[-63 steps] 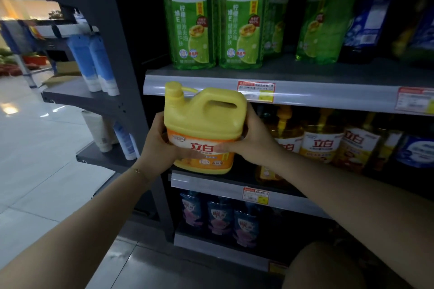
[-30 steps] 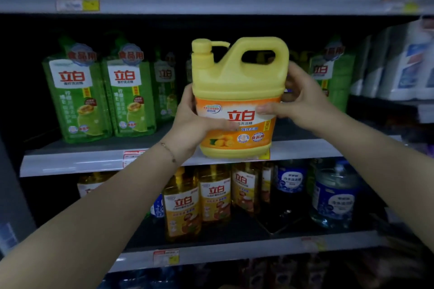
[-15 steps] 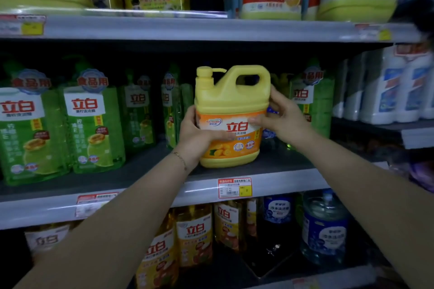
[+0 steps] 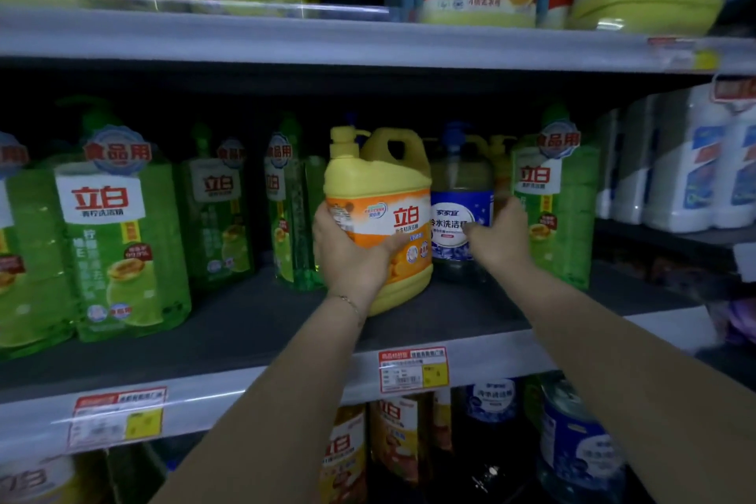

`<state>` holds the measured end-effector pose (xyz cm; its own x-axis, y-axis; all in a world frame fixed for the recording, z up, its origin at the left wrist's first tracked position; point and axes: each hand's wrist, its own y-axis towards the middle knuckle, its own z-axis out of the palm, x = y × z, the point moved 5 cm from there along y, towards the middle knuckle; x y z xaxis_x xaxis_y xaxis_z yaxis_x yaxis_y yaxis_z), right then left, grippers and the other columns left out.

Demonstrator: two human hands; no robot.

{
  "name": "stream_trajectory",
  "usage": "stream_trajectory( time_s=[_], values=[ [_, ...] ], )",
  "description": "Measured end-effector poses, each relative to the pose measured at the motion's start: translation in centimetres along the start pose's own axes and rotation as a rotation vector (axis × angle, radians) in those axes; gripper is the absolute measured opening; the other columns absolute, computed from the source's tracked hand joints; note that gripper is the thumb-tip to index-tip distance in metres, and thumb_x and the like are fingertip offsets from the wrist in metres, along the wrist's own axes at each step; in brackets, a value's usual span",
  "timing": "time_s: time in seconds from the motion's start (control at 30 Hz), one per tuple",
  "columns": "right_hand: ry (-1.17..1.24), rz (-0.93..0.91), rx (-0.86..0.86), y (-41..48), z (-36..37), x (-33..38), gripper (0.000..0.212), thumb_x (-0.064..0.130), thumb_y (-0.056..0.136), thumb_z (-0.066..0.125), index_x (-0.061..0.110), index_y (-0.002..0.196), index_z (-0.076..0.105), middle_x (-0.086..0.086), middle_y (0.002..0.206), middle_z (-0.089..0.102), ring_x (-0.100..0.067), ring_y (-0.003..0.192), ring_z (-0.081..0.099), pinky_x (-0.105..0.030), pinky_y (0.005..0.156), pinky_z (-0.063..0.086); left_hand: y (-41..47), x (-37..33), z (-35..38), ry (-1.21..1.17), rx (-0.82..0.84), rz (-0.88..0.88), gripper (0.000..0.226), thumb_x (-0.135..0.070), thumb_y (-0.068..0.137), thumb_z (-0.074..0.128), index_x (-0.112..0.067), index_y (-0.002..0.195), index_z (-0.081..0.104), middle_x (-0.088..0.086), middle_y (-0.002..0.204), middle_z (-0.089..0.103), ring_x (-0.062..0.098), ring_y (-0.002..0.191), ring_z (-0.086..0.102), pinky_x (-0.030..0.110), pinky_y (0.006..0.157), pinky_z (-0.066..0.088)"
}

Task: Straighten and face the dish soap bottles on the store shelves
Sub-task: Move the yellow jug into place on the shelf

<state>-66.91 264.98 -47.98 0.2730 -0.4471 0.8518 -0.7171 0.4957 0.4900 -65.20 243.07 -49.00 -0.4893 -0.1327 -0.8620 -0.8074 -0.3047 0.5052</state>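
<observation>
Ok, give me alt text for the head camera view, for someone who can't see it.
A person's left hand grips a yellow dish soap jug on the grey middle shelf, label toward the camera, while the right hand grasps the blue-labelled pump bottle beside it. Green dish soap bottles stand on either side.

Bare arms (image 4: 282,401) — bracelet (image 4: 348,302) nr L hand (image 4: 352,258).
</observation>
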Motion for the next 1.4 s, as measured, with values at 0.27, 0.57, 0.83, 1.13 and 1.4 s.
stream_trajectory(
  time_s=[0.27,0.57,0.83,1.13,1.4],
  values=[
    [0.079,0.191,0.188,1.8,1.8,-1.2,0.111,0.005,0.058,0.088,0.016,0.145,0.019,-0.007,0.129,0.052,-0.027,0.115,0.055,-0.043,0.098,0.046,0.9,0.6,0.5,0.08,-0.005,0.025,0.111,-0.027,0.056,0.092,-0.023,0.144,0.025,0.001,0.137,0.042,0.023,0.128,0.04,0.045,0.11,0.034],
    [0.079,0.211,0.156,1.7,2.3,-0.9,0.103,0.022,0.033,0.097,0.008,0.116,0.038,-0.003,0.108,0.058,-0.021,0.094,0.058,-0.037,0.085,0.053,2.1,1.3,0.8,0.067,0.053,-0.031,0.109,-0.02,0.052,0.094,-0.025,0.137,0.025,0.001,0.131,0.044,0.023,0.124,0.044,0.048,0.109,0.038],
    [0.132,0.057,-0.002,0.1,0.9,-0.4,0.092,0.009,0.046,0.09,0.02,0.123,0.042,-0.001,0.104,0.06,-0.023,0.092,0.059,-0.035,0.079,0.051,1.8,0.9,0.3,0.234,0.109,-0.112,0.11,-0.038,0.06,0.089,-0.033,0.143,0.017,0.004,0.14,0.032,0.026,0.132,0.024,0.05,0.111,0.026],
    [0.203,-0.099,-0.033,-2.8,-1.9,0.2,0.09,0.015,0.042,0.09,0.028,0.118,0.043,0.004,0.108,0.063,-0.017,0.092,0.064,-0.045,0.081,0.056,3.3,1.4,1.8,0.216,0.208,-0.236,0.13,-0.027,0.064,0.089,-0.018,0.153,-0.006,0.012,0.147,0.038,0.032,0.134,0.039,0.047,0.112,0.033],
    [0.099,-0.539,0.091,-7.3,-3.9,3.4,0.089,0.024,0.049,0.091,0.031,0.123,0.043,0.009,0.114,0.06,-0.012,0.103,0.06,-0.044,0.081,0.054,0.2,-0.9,1.7,0.371,0.036,-0.107,0.118,-0.017,0.067,0.085,-0.02,0.152,0.003,0.013,0.152,0.015,0.03,0.139,0.02,0.042,0.113,0.03]
  ],
)
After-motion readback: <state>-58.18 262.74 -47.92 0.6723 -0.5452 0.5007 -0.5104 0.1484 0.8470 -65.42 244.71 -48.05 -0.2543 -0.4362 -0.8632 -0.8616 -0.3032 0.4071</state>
